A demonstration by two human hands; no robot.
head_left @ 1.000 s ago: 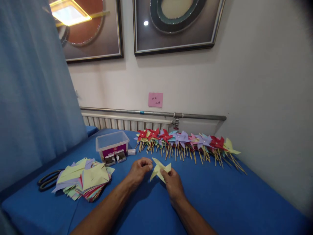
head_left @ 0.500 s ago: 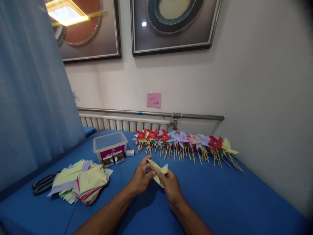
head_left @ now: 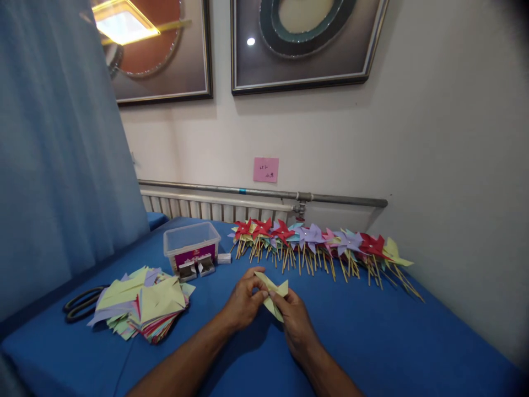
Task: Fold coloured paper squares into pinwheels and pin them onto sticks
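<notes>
Between my two hands is a pale yellow paper pinwheel (head_left: 276,310), its blades folded in toward the middle. My left hand (head_left: 247,299) pinches it near the centre with thumb and fingers. From the other side my right hand (head_left: 292,318) grips it, the thumb pressed close to the left fingertips. Whether a pin sits at the centre is hidden by the fingers. To the left lies a pile of cut paper squares (head_left: 159,303) in yellow, purple, green and red. Finished pinwheels (head_left: 309,236) on wooden sticks lie in a long row beyond my hands.
A clear plastic box (head_left: 192,234) stands back left, with two small open boxes (head_left: 205,266) before it and a small white box (head_left: 224,258) beside it. Black-handled scissors (head_left: 82,304) lie partly under the papers. A blue curtain (head_left: 61,138) hangs at left; a pipe (head_left: 264,192) runs along the wall.
The whole view has shifted slightly, so things appear a little further right. Both hands keep their hold on the yellow pinwheel, with hardly any change in the fingers.
</notes>
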